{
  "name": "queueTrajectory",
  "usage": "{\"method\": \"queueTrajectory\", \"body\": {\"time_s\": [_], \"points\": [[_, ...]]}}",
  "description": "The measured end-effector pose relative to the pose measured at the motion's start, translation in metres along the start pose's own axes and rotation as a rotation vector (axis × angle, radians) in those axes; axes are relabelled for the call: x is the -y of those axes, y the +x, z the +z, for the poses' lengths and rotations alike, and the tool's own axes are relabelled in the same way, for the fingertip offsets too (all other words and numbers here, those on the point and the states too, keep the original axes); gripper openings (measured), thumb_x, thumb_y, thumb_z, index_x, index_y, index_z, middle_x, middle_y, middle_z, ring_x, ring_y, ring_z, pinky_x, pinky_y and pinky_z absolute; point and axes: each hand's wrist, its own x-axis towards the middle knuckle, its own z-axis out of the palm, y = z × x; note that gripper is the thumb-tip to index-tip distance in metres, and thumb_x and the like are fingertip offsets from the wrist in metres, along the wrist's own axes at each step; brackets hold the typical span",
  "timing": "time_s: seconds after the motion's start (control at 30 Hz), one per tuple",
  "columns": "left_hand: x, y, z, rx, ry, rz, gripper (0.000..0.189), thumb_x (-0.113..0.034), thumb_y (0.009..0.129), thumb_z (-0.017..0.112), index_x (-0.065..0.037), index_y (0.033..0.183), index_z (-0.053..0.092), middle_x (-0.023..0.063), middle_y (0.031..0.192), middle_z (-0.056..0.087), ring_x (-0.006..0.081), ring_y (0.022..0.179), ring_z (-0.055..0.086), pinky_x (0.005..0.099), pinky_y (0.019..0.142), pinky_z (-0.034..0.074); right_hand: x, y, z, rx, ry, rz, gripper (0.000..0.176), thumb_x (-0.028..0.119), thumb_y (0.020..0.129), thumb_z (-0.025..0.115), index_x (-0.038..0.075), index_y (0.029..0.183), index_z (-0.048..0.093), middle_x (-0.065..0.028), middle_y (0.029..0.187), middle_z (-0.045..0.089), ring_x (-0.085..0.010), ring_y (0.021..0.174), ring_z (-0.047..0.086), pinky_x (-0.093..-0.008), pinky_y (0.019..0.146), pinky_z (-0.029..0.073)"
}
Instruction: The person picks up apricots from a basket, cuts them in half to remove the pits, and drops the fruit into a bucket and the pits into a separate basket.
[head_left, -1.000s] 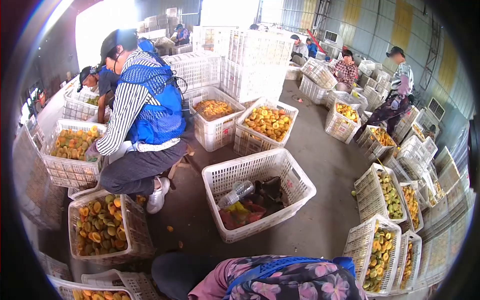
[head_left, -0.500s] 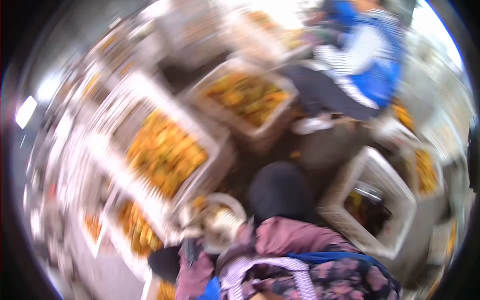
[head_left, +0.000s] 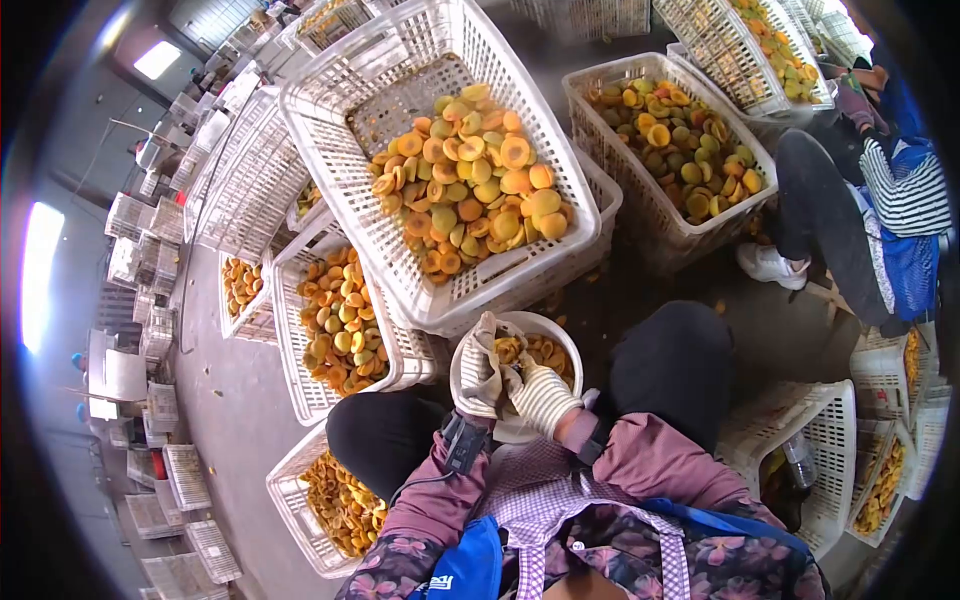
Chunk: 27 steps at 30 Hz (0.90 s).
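My gloved left hand [head_left: 478,368] and gloved right hand [head_left: 544,396] are close together over a white bucket [head_left: 571,345] between my knees. Inside the bucket lie orange apricot pieces [head_left: 550,354]. The fingers of my left hand are curled together, and what they hold is hidden by the glove. My right hand, in a striped glove, is closed in a pinch beside the left; the thing in its fingertips is too small to make out. Just beyond the bucket, a large tilted white crate [head_left: 455,305] holds many halved apricots [head_left: 470,180], gathered toward its near end.
Crates of apricot halves stand at my left [head_left: 290,375], lower left [head_left: 300,535] and ahead right [head_left: 680,228]. By my right knee is a white crate [head_left: 835,470] with a clear bottle [head_left: 800,460] in it. A co-worker's leg and white shoe [head_left: 775,266] are at the right.
My view has swung right and steadied from a blur, so crates and co-worker sit differently in the frame. Both hands remain together at the bucket.
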Motion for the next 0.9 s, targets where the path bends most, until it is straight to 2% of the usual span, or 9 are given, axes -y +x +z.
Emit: {"method": "queueTrajectory", "body": {"time_s": [0.07,0.2,0.23,0.37,0.57,0.67,0.77,0.8,0.9], "points": [[-0.012,-0.005,-0.004,0.119,0.041,0.051,0.042,-0.034,0.097,0.037,0.001,0.089,0.058,0.0127,0.090,0.062,0.0189,0.084,0.058,0.0285,0.079,0.045,-0.007,0.002,0.009,0.122,0.061,-0.076,0.041,0.037,0.089,0.044,0.002,0.108,0.053,-0.0279,0.087,0.060,-0.0434,0.087,0.057,-0.0470,0.073,0.046],[-0.008,0.001,-0.008,0.210,0.020,-0.009,0.047,-0.043,0.093,0.042,-0.005,0.068,0.053,0.0073,0.067,0.056,0.0140,0.062,0.052,0.0261,0.060,0.042,-0.010,-0.007,0.017,0.181,0.432,-0.259,0.039,0.035,0.089,0.046,-0.001,0.103,0.055,-0.0208,0.073,0.061,-0.0389,0.070,0.058,-0.0417,0.065,0.048],[-0.015,-0.001,-0.004,0.246,0.095,-0.026,0.045,-0.042,0.093,0.043,-0.007,0.066,0.049,0.0065,0.062,0.053,0.0149,0.058,0.052,0.0250,0.058,0.041,0.006,-0.012,0.004,0.438,0.616,0.244,0.035,0.038,0.090,0.047,0.006,0.096,0.058,-0.0080,0.059,0.056,-0.0247,0.050,0.053,-0.0358,0.050,0.044],[-0.038,-0.011,0.010,0.122,-0.135,-0.151,0.040,-0.043,0.092,0.041,-0.010,0.070,0.044,0.0064,0.059,0.049,0.0162,0.054,0.048,0.0247,0.055,0.039,0.045,-0.023,-0.054,0.750,0.817,0.498,0.033,0.045,0.088,0.049,0.014,0.077,0.055,0.0010,0.048,0.045,-0.0123,0.035,0.040,-0.0276,0.034,0.029],[-0.060,0.052,-0.067,-0.100,-1.165,0.428,0.045,-0.032,0.095,0.034,-0.002,0.127,0.039,0.0161,0.128,0.047,0.0248,0.113,0.051,0.0445,0.096,0.045,0.050,-0.027,-0.037,0.511,0.882,0.732,0.047,0.060,0.084,0.045,0.015,0.073,0.052,0.0028,0.048,0.042,-0.0121,0.034,0.036,-0.0272,0.032,0.026],[-0.065,0.101,0.000,-0.139,0.374,0.478,0.036,-0.029,0.089,0.047,-0.004,0.116,0.050,0.0109,0.105,0.058,0.0223,0.097,0.055,0.0353,0.085,0.047,0.033,-0.009,-0.017,0.448,0.884,0.728,0.050,0.065,0.082,0.044,0.016,0.072,0.050,0.0031,0.051,0.042,-0.0132,0.037,0.036,-0.0292,0.036,0.028],[-0.008,0.221,0.003,0.180,0.854,0.048,0.032,-0.020,0.084,0.053,-0.006,0.113,0.053,0.0114,0.097,0.060,0.0251,0.095,0.057,0.0341,0.086,0.045,0.033,0.001,-0.015,0.324,0.875,0.684,0.046,0.060,0.085,0.043,0.016,0.072,0.050,0.0026,0.052,0.044,-0.0137,0.036,0.038,-0.0297,0.035,0.029],[0.012,0.239,0.013,0.154,1.422,0.340,0.047,-0.017,0.076,0.058,-0.005,0.120,0.048,0.0239,0.113,0.053,0.0353,0.105,0.053,0.0381,0.093,0.040,0.036,0.002,-0.019,0.315,0.975,0.703,0.042,0.054,0.087,0.044,0.015,0.072,0.050,0.0018,0.051,0.044,-0.0142,0.036,0.039,-0.0299,0.034,0.030],[0.020,0.235,0.021,0.233,1.418,0.293,0.039,-0.015,0.078,0.055,-0.004,0.116,0.050,0.0223,0.103,0.055,0.0357,0.097,0.054,0.0380,0.089,0.042,0.021,0.013,-0.008,0.213,0.981,0.617,0.036,0.046,0.088,0.047,0.014,0.071,0.050,-0.0002,0.050,0.045,-0.0155,0.035,0.040,-0.0295,0.034,0.032]]}}
